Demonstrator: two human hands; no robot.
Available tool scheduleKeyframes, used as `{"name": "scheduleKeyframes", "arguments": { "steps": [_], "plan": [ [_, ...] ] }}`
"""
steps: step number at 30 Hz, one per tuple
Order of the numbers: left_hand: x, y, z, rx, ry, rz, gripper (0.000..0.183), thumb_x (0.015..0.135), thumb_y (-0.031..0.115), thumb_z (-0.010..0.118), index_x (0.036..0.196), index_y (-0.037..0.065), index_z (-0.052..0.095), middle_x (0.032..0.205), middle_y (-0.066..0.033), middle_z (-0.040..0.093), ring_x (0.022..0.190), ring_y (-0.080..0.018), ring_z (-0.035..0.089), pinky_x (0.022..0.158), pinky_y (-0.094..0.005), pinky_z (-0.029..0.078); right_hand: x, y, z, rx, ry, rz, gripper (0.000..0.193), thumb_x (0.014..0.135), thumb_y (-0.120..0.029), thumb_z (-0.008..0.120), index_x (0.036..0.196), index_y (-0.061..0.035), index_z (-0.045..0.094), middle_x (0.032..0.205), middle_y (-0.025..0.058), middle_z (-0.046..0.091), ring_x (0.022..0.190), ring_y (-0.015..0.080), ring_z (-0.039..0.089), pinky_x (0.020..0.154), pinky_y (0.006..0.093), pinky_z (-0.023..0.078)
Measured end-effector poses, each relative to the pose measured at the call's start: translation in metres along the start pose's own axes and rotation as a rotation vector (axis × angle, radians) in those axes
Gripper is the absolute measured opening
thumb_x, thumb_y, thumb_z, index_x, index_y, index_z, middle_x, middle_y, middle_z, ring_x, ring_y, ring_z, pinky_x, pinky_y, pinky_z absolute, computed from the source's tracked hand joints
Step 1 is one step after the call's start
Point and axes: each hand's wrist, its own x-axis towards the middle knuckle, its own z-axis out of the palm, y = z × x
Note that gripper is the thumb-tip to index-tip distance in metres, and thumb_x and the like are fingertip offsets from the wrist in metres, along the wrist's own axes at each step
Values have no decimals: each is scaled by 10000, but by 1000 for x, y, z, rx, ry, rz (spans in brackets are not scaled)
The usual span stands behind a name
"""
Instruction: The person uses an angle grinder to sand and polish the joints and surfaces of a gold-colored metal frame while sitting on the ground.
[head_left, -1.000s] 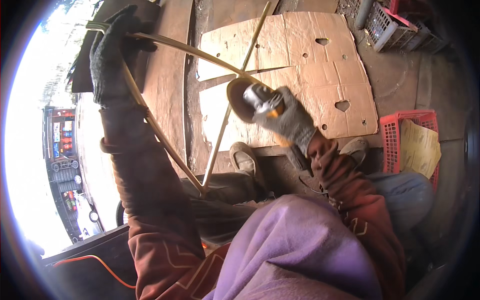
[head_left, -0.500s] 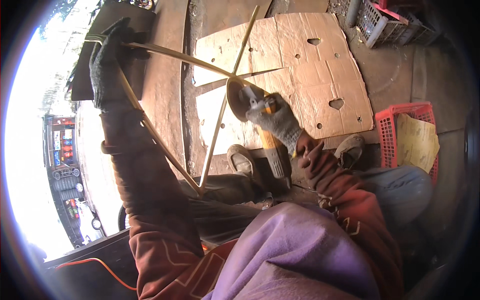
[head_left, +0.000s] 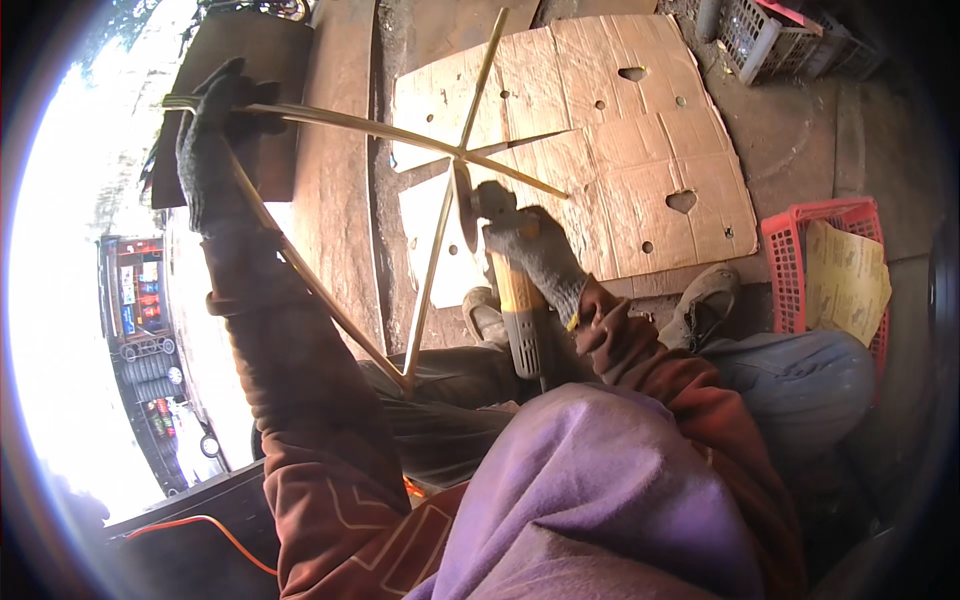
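My left hand [head_left: 218, 125], in a dark grey glove, is closed around one end of a frame of thin, gold-coloured metal bars [head_left: 365, 128]. Its bars cross over the cardboard, and one corner comes down by my left leg. My right hand [head_left: 540, 250], in a grey knit glove, grips a yellow and grey angle grinder [head_left: 525, 325] near its head. The grinder's disc [head_left: 464, 205] is turned nearly edge-on, close beneath the crossing of the bars. Whether the disc touches the metal I cannot tell.
Flattened cardboard [head_left: 590, 150] with cut-out holes lies on the ground ahead. To the right is a red plastic crate [head_left: 785, 270] with a yellowish sheet [head_left: 845, 285] in it. A grey crate [head_left: 765, 50] stands at the far right. An orange cord [head_left: 215, 522] runs at lower left.
The grinder has swung so its disc shows more edge-on, and my right hand has shifted slightly left and down. A bar end behind it now shows. My left hand keeps its hold.
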Motion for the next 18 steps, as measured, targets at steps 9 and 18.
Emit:
{"name": "scheduleKeyframes", "arguments": {
  "steps": [9,18],
  "plan": [
    [12,-32,-11,-127,-54,229,366,979,192,624,1198,-101,617,1025,-171,664,865,-299,714,670,-360,602,-45,-43,77,-434,261,-118,371,857,-175,772,1090,-2,541,897,98,677,809,177,686,712,353,585],
    [-39,63,64,-317,-58,178,317,961,181,641,1157,-67,616,849,-115,676,717,-198,699,558,-273,579,-105,-107,140,-1531,274,-157,704,670,-359,923,1148,-41,516,1041,126,666,948,177,649,827,338,540]
  ]
}}
